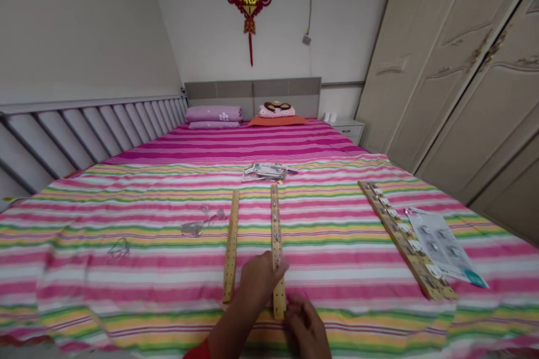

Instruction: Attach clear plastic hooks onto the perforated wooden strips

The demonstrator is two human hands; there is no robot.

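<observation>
1. Perforated strip (pixel 278 294): wood-coloured, lying lengthwise on the bed (pixel 147 291); near end between the two hands, far end pointing away from them; small shiny fittings in a row along its far part.
2. Left hand (pixel 257 277): thumb and fingers closed across the strip, gripping it by its near half; red sleeve (pixel 197 351) behind.
3. Right hand (pixel 309 328): just beside the near end, fingers curled; can't tell whether it holds anything.
4. Left of the hands: second strip (pixel 231 247), bare, just beside the left hand; clear plastic bits (pixel 192 228) farther left.
5. Straight ahead of the hands: plastic packets (pixel 267 173), past the strip's far end.
6. Well right of the hands: longer board (pixel 387 224) with white pieces along it; blister pack (pixel 438 238) against its right side.
</observation>
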